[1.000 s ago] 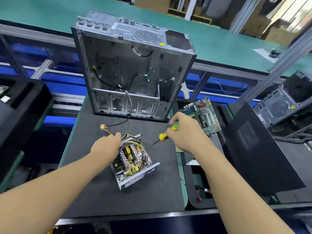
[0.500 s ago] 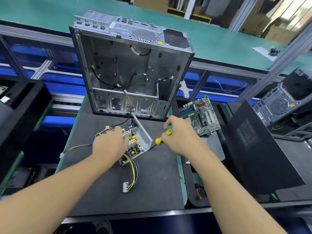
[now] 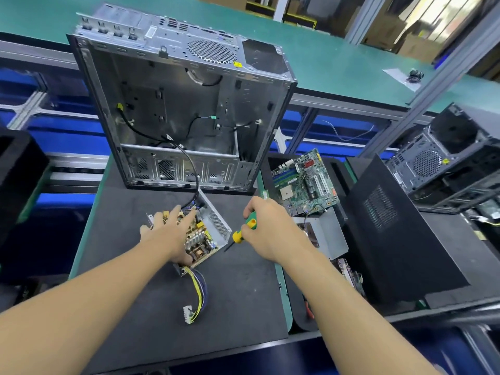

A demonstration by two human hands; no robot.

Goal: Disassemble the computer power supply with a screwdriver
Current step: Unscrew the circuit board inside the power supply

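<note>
The opened power supply [image 3: 209, 234] lies on the dark mat [image 3: 238, 299], its circuit board exposed inside a silver perforated housing. A bundle of yellow and purple wires [image 3: 198, 292] trails toward me and ends in a white connector. My left hand [image 3: 166, 234] lies over the left side of the unit with fingers spread, thumb near the wire exit. My right hand [image 3: 270, 231] grips a green and yellow screwdriver [image 3: 244, 228], whose dark tip points down-left and hovers just right of the housing.
An empty silver computer case [image 3: 178, 104] stands upright behind the power supply, a black cable hanging from it down to the unit. A green motherboard [image 3: 304, 182] and a grey metal cover [image 3: 327, 234] lie to the right. A black side panel [image 3: 392, 228] leans further right.
The power supply has been turned round and shifted toward the case, its wires now trailing toward me. My left hand spread flat over it. The screwdriver tip came closer to the housing.
</note>
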